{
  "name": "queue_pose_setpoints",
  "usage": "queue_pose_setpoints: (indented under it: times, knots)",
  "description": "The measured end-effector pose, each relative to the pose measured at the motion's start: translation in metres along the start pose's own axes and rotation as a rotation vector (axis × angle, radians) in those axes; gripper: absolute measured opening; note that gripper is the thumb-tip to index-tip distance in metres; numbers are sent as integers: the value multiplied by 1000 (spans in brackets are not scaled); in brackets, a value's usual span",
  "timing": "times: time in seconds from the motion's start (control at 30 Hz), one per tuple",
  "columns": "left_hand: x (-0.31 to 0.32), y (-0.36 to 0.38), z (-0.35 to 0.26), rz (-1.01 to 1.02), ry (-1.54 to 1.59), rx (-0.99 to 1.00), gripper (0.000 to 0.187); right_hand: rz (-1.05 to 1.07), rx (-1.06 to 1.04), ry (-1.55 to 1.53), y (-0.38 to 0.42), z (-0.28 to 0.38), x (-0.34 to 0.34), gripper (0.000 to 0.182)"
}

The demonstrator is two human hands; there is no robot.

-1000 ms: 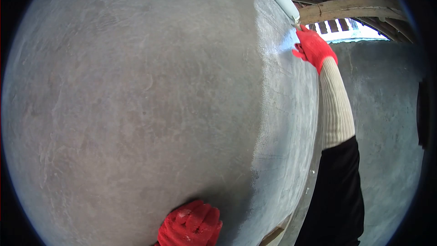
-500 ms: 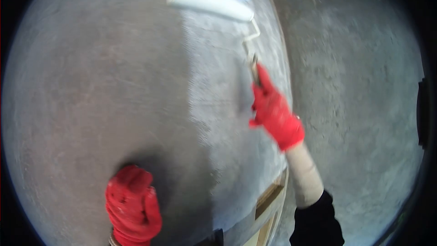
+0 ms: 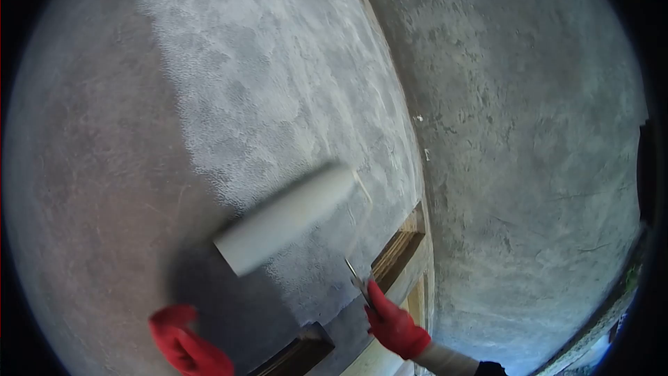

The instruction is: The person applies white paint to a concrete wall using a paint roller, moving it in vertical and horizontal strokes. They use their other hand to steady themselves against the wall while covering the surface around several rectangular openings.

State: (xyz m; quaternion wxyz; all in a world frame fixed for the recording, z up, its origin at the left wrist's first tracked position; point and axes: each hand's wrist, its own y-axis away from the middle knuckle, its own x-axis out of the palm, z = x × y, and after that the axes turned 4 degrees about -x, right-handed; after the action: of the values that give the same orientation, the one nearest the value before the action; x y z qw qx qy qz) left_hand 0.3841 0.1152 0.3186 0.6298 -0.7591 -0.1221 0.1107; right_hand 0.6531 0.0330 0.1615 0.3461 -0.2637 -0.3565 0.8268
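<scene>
A paint roller (image 3: pixel 285 219) with a long pale sleeve lies across the boundary between coated and bare wall, slightly blurred. Its thin wire frame bends down to a handle in my right hand (image 3: pixel 398 331), which wears a red glove with the fingers wrapped round it. Low on the left, my left hand (image 3: pixel 186 348), also in a red glove, is near the bare brownish wall (image 3: pixel 104 167). Its fingers are curled in, with nothing visible in them. A light, wet-looking coat (image 3: pixel 278 83) covers the wall strip above the roller.
A grey side wall (image 3: pixel 522 132) meets the coated strip at a corner on the right. Below the roller are a wooden-edged recess (image 3: pixel 400 240) and a dark wooden piece (image 3: pixel 303 351). A dark object (image 3: pixel 646 167) shows at the far right edge.
The roller has come down the wall from the top, and its tilt has changed. My right hand has dropped with it, while my left hand sits lower. The view has shifted too.
</scene>
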Motion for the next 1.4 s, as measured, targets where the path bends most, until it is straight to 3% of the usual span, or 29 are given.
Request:
queue_pose_setpoints:
  times: [0.03, 0.1, 0.2, 0.23, 0.27, 0.4, 0.47, 0.53, 0.6, 0.63, 0.7, 0.77, 0.83, 1.07, 1.13, 1.3, 1.33, 1.4]
  knots:
    - [6, 10, -9, 73, 139, -43, 19, -25, -35, 6, -26, 14, -5, 62]
    - [14, 15, -50, 470, 90, -96, 26, -64, -87, 26, -77, 43, -13, 60]
    - [66, 27, -79, 441, 84, -55, 16, -108, -135, 0, -130, 66, -14, 59]
    - [79, 32, -77, 508, 243, -182, 19, -133, -174, -32, -136, 67, -14, 59]
    - [90, 38, -76, 572, 401, -313, 26, -135, -165, -38, -130, 64, -13, 59]
    - [124, 76, -76, 587, 396, -433, 41, 15, 55, -32, -59, 38, -11, 58]
    - [136, 96, -71, 650, 448, -510, 38, -36, 26, -61, -4, 11, -4, 60]
    - [150, 125, -67, 725, 499, -588, 35, 44, 174, -67, 42, -9, -2, 62]
    - [168, 160, -67, 821, 732, -993, 26, 40, 257, -189, 66, -1, -11, 64]
    - [172, 173, -70, 828, 731, -991, 26, 45, 340, -305, 76, 1, -16, 65]
    - [179, 194, -78, 852, 868, -1224, 19, 45, 376, -262, 101, -14, -19, 63]
    - [189, 210, -86, 860, 889, -1245, 17, 50, 410, -221, 104, -17, -27, 61]
    - [205, 224, -91, 865, 912, -1268, 15, 12, 835, -426, 97, -10, -43, 62]
    - [270, 224, -80, 820, 1114, -1318, 22, 117, 719, -363, 61, -49, -75, 60]
    - [286, 186, -81, 867, 1016, -1034, 28, 129, 632, -296, 17, -41, -89, 59]
    - [282, 123, -112, 577, 1085, -915, 44, 24, 232, -233, -118, -25, -123, 46]
    - [273, 120, -116, 655, 1087, -774, 43, 24, 229, -234, -137, -16, -127, 46]
    - [257, 131, -121, 676, 1056, -784, 41, 63, 342, -188, -160, 2, -134, 42]
